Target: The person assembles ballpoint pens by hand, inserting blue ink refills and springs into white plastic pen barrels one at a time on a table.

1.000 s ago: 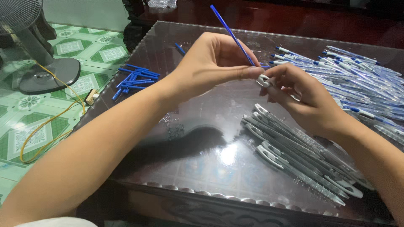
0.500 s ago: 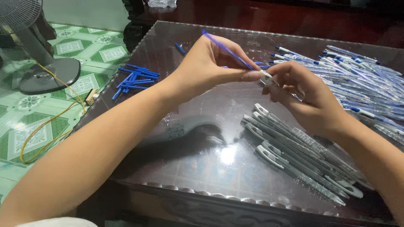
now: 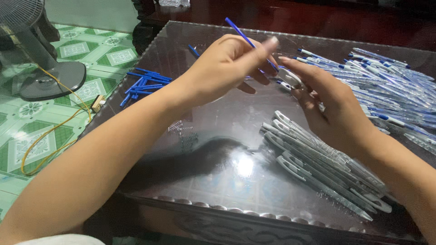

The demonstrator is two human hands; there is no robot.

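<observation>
Pinched between thumb and fingertips of the left hand (image 3: 227, 68): one thin blue refill (image 3: 247, 40), slanting up and away toward the far edge of the surface, its lower end meeting the open end of a pen barrel (image 3: 289, 79). Left grip closed on the refill.

Right hand (image 3: 334, 106): fingers curled about the clear, white-tipped pen barrel, held above the middle of the surface, just beside the left fingertips. Right grip closed on the barrel; most of the barrel is hidden behind the fingers.

Surface (image 3: 204, 149): dark glass-topped table with a scalloped near rim, reflective, showing a bright light spot near its middle and the shadow of the left forearm.

Near right part of the surface: pile of empty barrels (image 3: 318, 159), pale grey-white with clips, lying roughly parallel and running toward the near right corner, partly under the right wrist.

Far right part of the surface: larger heap of assembled pens (image 3: 386, 77), clear with blue inside and blue tips, spread toward the right edge.

Left edge of the surface: loose refills (image 3: 143, 84), blue, scattered in a small cluster; one stray piece lies nearer the far edge.

Floor to the left: green patterned tiles, a fan base (image 3: 50, 79) and a yellow cord (image 3: 50, 136) looping across them.
</observation>
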